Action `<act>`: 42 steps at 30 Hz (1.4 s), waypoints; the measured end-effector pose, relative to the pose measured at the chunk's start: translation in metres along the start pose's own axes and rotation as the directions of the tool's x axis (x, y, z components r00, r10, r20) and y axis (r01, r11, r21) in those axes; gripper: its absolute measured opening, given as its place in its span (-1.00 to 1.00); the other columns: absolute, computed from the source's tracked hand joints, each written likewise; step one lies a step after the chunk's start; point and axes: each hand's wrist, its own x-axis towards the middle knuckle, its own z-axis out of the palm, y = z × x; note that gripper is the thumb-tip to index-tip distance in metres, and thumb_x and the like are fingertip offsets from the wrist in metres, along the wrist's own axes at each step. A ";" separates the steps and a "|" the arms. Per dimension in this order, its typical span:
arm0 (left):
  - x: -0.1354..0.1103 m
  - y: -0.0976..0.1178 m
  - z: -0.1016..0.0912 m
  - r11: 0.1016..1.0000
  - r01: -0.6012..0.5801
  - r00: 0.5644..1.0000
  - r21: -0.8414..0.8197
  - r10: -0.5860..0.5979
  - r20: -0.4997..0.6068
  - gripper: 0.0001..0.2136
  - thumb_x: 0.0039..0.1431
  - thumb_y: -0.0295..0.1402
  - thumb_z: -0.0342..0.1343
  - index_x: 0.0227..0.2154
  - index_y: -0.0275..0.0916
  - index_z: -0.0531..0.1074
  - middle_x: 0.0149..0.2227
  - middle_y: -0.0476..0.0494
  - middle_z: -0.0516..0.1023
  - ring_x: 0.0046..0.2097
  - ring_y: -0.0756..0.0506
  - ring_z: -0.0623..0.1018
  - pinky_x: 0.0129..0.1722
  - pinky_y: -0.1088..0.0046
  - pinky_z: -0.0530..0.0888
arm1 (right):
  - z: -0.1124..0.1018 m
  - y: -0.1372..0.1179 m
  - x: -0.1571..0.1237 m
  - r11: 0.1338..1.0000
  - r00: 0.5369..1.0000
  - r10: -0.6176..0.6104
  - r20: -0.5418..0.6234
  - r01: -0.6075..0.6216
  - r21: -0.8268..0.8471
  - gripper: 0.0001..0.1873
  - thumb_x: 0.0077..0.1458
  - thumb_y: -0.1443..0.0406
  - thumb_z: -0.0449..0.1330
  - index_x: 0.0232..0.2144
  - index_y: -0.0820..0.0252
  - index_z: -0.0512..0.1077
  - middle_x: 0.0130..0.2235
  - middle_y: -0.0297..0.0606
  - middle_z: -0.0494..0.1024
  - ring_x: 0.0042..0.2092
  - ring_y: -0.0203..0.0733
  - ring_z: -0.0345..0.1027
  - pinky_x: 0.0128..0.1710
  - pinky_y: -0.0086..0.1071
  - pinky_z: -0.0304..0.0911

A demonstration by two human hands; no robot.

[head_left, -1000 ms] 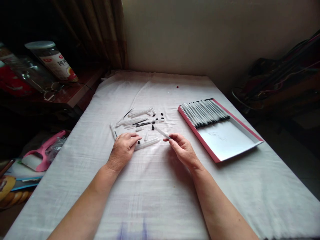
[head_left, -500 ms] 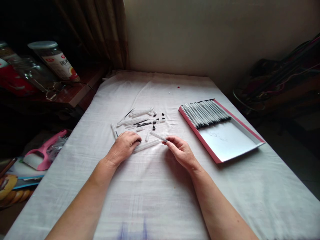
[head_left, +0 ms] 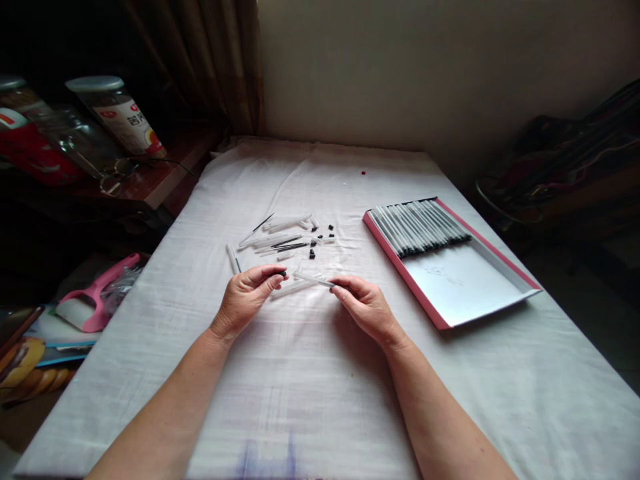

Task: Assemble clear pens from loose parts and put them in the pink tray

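Between the thumb and fingertips of my left hand (head_left: 247, 297) is a small black pen plug (head_left: 283, 274), mostly covered by the fingers. My right hand (head_left: 365, 305) pinches one end of a translucent pen barrel (head_left: 311, 277), whose other end points left toward the plug, apart from it. Beneath that barrel, another clear barrel (head_left: 293, 288) lies on the cloth. Just beyond my hands are loose pen parts: clear barrels (head_left: 287, 221), dark ink refills (head_left: 290, 247), short clear caps and several black plugs (head_left: 313, 254).
At the right sits a red-edged box tray (head_left: 435, 293) with a row of assembled pens (head_left: 425, 227) at its far end. A white cloth (head_left: 300, 387) covers the table. Left of it are a pink-handled tool (head_left: 97, 297) and jars (head_left: 123, 117) on a wooden shelf. A tiny red piece (head_left: 363, 173) lies far back.
My left hand has lifted off the cloth with the black plug, which now shows at its fingertips. My right hand still holds the barrel. The view has shifted slightly.
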 end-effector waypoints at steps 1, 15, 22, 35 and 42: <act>0.000 0.000 0.000 1.000 0.003 1.000 -0.005 -0.003 -0.002 -0.69 -0.08 -0.15 0.32 -0.31 -0.25 0.60 -0.36 -0.16 0.64 -0.38 -0.06 0.53 -0.30 0.41 0.49 | 0.000 0.000 0.000 1.000 1.000 -0.005 0.001 0.005 0.001 -0.81 0.05 0.22 0.21 -0.29 0.13 0.56 -0.25 -0.23 0.64 -0.19 -0.13 0.50 -0.12 -0.26 0.40; 0.002 -0.014 -0.003 1.000 -0.020 0.998 0.022 0.018 0.059 -0.74 0.06 -0.19 0.22 -0.24 -0.22 0.49 -0.38 -0.06 0.51 -0.37 -0.02 0.50 -0.56 0.59 0.34 | 0.000 0.000 0.000 1.000 1.000 0.015 -0.002 -0.015 -0.004 -0.80 0.05 0.22 0.21 -0.28 0.13 0.57 -0.26 -0.22 0.64 -0.22 -0.12 0.51 -0.15 -0.26 0.41; 0.001 -0.008 0.000 0.999 -0.033 0.998 -0.002 0.033 0.057 -0.72 0.06 -0.18 0.20 -0.21 -0.21 0.52 -0.26 -0.13 0.53 -0.39 0.00 0.50 -0.57 0.58 0.37 | 0.000 -0.001 -0.001 1.000 1.000 0.013 0.004 -0.013 -0.016 -0.80 0.05 0.21 0.20 -0.28 0.12 0.57 -0.27 -0.23 0.65 -0.23 -0.13 0.51 -0.15 -0.25 0.41; -0.001 -0.004 0.009 0.980 0.153 0.987 -0.130 -0.145 0.069 -0.66 0.00 -0.13 0.25 -0.27 -0.23 0.35 -0.18 -0.19 0.61 -0.28 -0.09 0.60 -0.50 0.55 0.38 | 0.003 -0.003 -0.001 0.999 1.000 -0.016 0.024 0.017 -0.043 -0.82 0.07 0.23 0.21 -0.29 0.11 0.56 -0.25 -0.23 0.64 -0.20 -0.11 0.51 -0.12 -0.24 0.40; -0.002 -0.005 0.010 0.983 0.133 0.990 -0.130 -0.125 0.070 -0.67 0.00 -0.13 0.25 -0.28 -0.22 0.35 -0.20 -0.19 0.62 -0.29 -0.09 0.61 -0.52 0.56 0.37 | 0.003 -0.003 -0.002 0.998 0.999 -0.033 0.029 0.034 -0.058 -0.82 0.07 0.22 0.19 -0.29 0.10 0.57 -0.26 -0.23 0.64 -0.21 -0.11 0.51 -0.13 -0.24 0.40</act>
